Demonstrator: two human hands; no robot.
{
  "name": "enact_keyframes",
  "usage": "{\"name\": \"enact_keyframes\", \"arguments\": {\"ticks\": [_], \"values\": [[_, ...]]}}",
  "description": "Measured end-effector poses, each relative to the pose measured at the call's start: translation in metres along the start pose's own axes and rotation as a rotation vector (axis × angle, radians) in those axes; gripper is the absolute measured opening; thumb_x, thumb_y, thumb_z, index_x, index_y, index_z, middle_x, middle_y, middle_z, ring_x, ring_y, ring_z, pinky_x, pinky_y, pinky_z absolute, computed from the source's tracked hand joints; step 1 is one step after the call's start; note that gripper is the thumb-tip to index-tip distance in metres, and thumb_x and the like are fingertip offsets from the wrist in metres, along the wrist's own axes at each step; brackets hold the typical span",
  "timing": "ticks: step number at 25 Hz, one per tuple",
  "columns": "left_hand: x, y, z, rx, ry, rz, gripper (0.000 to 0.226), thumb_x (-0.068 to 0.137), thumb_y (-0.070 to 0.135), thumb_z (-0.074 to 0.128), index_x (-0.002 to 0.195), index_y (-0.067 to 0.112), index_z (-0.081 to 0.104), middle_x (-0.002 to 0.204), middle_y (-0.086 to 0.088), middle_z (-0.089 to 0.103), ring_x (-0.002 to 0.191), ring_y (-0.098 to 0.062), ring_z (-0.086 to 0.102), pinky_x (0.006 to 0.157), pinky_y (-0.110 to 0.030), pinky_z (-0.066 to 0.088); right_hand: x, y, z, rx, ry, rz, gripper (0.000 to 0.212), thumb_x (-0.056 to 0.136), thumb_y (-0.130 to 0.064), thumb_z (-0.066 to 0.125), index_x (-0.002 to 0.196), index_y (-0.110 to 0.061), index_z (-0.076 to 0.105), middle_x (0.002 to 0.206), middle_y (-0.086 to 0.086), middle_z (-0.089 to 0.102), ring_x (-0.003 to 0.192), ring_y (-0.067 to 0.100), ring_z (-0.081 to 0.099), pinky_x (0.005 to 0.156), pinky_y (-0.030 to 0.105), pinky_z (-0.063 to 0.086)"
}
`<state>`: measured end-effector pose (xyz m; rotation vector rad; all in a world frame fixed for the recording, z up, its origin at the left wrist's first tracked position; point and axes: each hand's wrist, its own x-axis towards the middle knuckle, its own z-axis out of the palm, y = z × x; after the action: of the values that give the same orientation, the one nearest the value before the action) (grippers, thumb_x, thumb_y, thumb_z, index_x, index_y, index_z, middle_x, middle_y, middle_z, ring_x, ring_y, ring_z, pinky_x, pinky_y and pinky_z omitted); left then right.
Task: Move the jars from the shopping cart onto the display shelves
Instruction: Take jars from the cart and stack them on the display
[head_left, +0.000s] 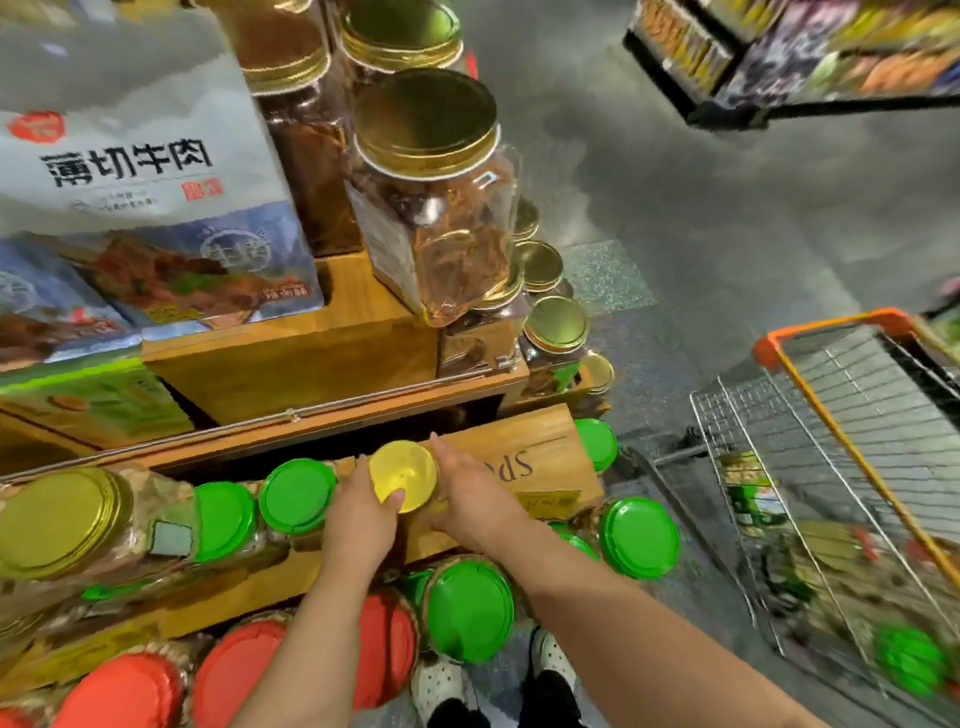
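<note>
A jar with a yellow lid (403, 474) sits at the middle tier of the wooden display shelf (332, 358), next to green-lidded jars (297, 494). My left hand (363, 512) grips its left side, thumb on the lid's edge. On the jar's right side, my right hand (470, 499) holds it, fingers curled around the body. The shopping cart (841, 467) stands to the right with an orange rim. In it lie a jar with a green lid (911, 666) and another labelled jar (748, 493).
Tall gold-lidded jars (431, 192) and white snack bags (140, 171) fill the upper tiers. Red-lidded jars (234, 670) and more green-lidded ones (470, 610) stand on the lowest tier near my shoes. A wooden crate (519, 457) sits right of my hands. Grey floor lies beyond.
</note>
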<state>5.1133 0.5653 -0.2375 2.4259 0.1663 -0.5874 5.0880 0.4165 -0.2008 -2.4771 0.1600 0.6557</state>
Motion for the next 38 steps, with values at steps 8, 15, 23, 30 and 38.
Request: {"name": "enact_keyframes", "arguments": {"ticks": [8,15,23,30,38], "values": [[-0.045,0.158,0.015,0.002,0.018,0.327,0.059,0.093,0.030,0.064,0.147,0.020,0.042,0.150,-0.009,0.042,0.137,-0.027,0.041,0.108,-0.042,0.038,-0.116,0.071,-0.112,0.138,0.432,0.179,0.065,0.086,-0.036,0.071,0.144,-0.022,0.046,0.151,0.004,0.040,0.138,0.020,0.039,0.112,0.029,0.030],[-0.117,0.296,0.088,-0.039,-0.135,0.692,0.049,0.088,0.033,0.070,0.132,0.015,0.059,0.129,-0.012,0.060,0.120,-0.027,0.055,0.099,-0.036,0.040,-0.242,0.184,-0.182,0.349,0.794,0.409,0.045,0.084,-0.034,0.073,0.127,-0.026,0.062,0.126,-0.002,0.062,0.115,0.012,0.058,0.097,0.025,0.041],[-0.158,0.416,0.226,0.059,-0.277,0.738,0.044,0.087,0.036,0.071,0.126,0.017,0.063,0.122,-0.011,0.064,0.111,-0.025,0.062,0.096,-0.035,0.046,-0.320,0.379,-0.240,0.662,0.969,0.506,0.031,0.084,-0.029,0.076,0.113,-0.030,0.066,0.106,-0.008,0.067,0.102,0.006,0.063,0.091,0.028,0.049],[-0.170,0.517,0.380,0.262,-0.439,0.650,0.045,0.087,0.037,0.070,0.127,0.017,0.063,0.122,-0.007,0.068,0.109,-0.024,0.065,0.094,-0.033,0.048,-0.312,0.568,-0.226,0.811,0.779,0.750,0.034,0.084,-0.016,0.074,0.116,-0.006,0.067,0.105,0.003,0.068,0.093,0.019,0.063,0.087,0.026,0.046],[-0.136,0.538,0.553,0.883,-0.712,0.595,0.058,0.091,0.050,0.061,0.135,0.012,0.056,0.137,-0.015,0.057,0.125,-0.031,0.053,0.098,-0.033,0.042,-0.266,0.677,-0.123,0.991,0.346,0.918,0.042,0.076,-0.024,0.080,0.113,-0.007,0.069,0.099,0.004,0.066,0.104,0.027,0.065,0.085,0.030,0.045]]}}
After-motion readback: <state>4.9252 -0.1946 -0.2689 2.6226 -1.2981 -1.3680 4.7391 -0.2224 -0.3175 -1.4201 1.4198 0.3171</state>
